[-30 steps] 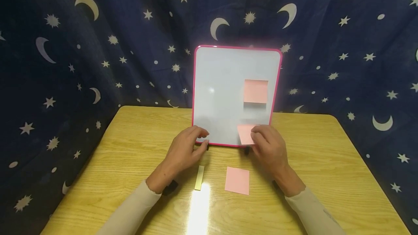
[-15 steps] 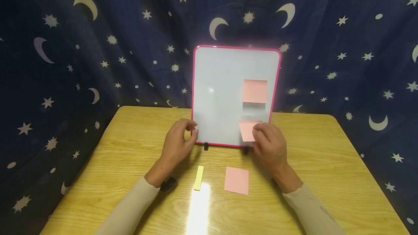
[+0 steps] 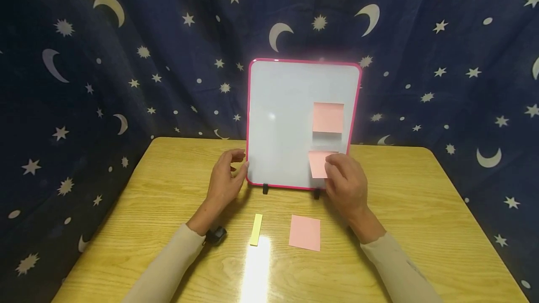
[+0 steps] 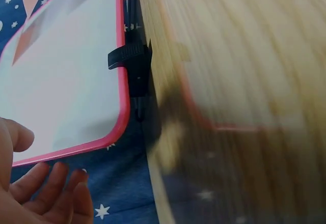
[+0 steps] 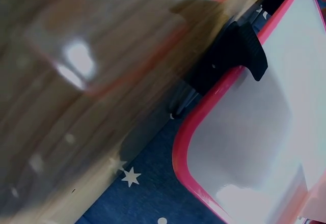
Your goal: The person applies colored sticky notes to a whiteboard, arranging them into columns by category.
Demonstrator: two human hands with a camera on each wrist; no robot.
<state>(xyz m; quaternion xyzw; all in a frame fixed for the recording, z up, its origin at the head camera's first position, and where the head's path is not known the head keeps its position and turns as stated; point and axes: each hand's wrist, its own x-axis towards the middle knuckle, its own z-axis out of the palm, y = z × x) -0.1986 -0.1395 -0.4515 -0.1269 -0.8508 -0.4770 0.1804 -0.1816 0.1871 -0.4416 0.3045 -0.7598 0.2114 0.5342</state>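
The wooden table (image 3: pixel 160 200) is bounded at its back edge by a dark blue curtain (image 3: pixel 177 69) printed with pale moons and stars. At the left, a pale left sleeve (image 3: pixel 172 263) is seen, and a small black device (image 3: pixel 216 236) is worn at the wrist. The left hand (image 3: pixel 223 181) is placed at the lower left edge of the whiteboard (image 3: pixel 282 106), its thumb held apart from its bent fingers; whether the pink frame is touched cannot be told. A yellow strip (image 3: pixel 256 229) is laid on the table before the whiteboard's lower left corner. The whiteboard is stood near the table's back edge, its lower edge supported by black clips (image 3: pixel 265 189). To the right of the strip, a flat pink note (image 3: pixel 305 233) is laid. Near the whiteboard's right edge, an upper pink note (image 3: pixel 328 118) is stuck. Below it, by the lower right corner, a lower pink note (image 3: pixel 317 165) is pinched by the right hand (image 3: pixel 349 186). The two hands are set well apart.
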